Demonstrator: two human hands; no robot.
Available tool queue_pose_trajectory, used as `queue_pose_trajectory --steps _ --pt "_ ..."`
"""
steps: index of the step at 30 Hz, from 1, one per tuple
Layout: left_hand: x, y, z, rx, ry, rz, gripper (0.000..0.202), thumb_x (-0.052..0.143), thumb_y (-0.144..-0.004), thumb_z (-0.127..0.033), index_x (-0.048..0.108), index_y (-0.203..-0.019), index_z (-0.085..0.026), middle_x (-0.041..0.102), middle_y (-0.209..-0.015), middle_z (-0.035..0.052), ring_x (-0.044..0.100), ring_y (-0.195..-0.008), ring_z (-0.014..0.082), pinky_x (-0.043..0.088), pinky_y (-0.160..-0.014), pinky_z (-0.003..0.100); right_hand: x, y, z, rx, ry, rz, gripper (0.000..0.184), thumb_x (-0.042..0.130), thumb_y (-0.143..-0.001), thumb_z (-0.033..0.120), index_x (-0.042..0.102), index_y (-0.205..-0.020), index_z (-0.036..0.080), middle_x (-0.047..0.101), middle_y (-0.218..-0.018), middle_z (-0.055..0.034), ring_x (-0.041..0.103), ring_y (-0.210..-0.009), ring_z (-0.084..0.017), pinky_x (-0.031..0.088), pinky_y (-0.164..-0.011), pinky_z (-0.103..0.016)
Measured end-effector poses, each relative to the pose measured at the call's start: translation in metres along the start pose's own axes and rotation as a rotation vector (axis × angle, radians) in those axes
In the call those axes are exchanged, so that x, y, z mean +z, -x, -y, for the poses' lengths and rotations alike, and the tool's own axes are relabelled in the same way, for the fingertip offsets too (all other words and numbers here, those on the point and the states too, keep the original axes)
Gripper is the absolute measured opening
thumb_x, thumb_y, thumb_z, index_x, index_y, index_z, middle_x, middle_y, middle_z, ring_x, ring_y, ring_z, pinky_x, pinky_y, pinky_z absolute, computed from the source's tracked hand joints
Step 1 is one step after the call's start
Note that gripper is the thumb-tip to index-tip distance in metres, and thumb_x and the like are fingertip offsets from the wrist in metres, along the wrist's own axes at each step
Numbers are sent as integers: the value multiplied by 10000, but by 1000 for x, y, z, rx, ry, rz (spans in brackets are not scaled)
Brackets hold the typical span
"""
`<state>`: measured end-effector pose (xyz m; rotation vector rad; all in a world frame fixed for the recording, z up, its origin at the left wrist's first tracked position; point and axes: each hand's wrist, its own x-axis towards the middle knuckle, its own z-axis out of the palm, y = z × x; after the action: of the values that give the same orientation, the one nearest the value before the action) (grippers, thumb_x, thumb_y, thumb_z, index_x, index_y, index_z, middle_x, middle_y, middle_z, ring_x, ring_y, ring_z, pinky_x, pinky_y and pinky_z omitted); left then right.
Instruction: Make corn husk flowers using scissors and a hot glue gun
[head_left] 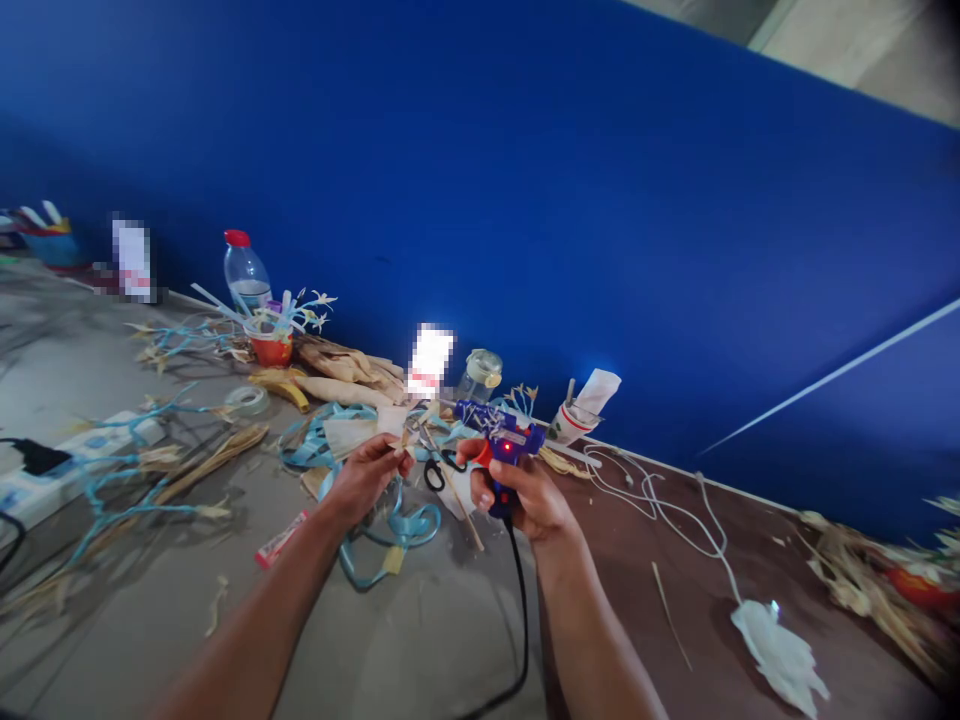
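Observation:
My right hand (529, 495) is wrapped round the handle of a blue glue gun (510, 440) with an orange trigger and a lit red light. Its nozzle points left, toward my other hand. In a pinch, my left hand (375, 470) holds a small pale piece (405, 440), perhaps dried husk; its exact shape is too small to make out. Black-handled scissors (435, 474) lie on the table between the hands. Light blue ribbon (412, 525) is looped beside and below my left hand.
Dried husks (345, 365), a red cup (271, 348) of sticks and a bottle (246, 275) stand along the blue partition (480, 180). A glass jar (480, 375) and white cup (574, 422) are behind the glue gun. The black cord (523, 600) trails frontward. A power strip (75, 465) lies left.

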<state>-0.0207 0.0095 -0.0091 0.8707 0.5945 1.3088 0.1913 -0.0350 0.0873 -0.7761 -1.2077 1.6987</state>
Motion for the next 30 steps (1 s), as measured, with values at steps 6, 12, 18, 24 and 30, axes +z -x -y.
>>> queue_pose_trajectory --steps 6,12,18,24,30 --pt "-3 0 2 0 -43 14 192 790 -664 -291 659 -725 -164 661 -640 8 592 -623 129 438 -619 251 -3 9 8 39 323 -17 354 670 -743 451 614 -899 138 555 -595 22 456 -478 -81 362 -517 -247" --pt "-3 1 2 12 -64 19 179 782 -665 -279 661 -737 -170 656 -631 2 572 -590 118 454 -638 265 -5 16 16 126 607 -41 404 687 -709 507 638 -913 162 650 -796 -31 560 -678 -130 449 -628 -262" --pt "-5 1 5 -1 -78 -7 207 794 -637 -286 667 -748 -166 668 -671 12 583 -605 126 453 -632 265 -4 18 15 140 663 -17 415 668 -714 547 624 -869 164 637 -801 -36 550 -692 -140 448 -647 -269" --pt "-3 1 3 1 -91 8 181 782 -653 -282 675 -734 -160 661 -665 16 593 -619 132 444 -619 256 -2 19 19 101 736 50 370 614 -769 529 605 -831 164 575 -721 -6 485 -626 -113 399 -578 -237" --pt "0 2 1 -2 -68 8 214 802 -623 -302 688 -737 -162 659 -632 10 581 -575 124 443 -599 255 -8 17 16 81 857 70 309 568 -819 481 590 -824 173 545 -690 5 469 -615 -113 390 -571 -233"
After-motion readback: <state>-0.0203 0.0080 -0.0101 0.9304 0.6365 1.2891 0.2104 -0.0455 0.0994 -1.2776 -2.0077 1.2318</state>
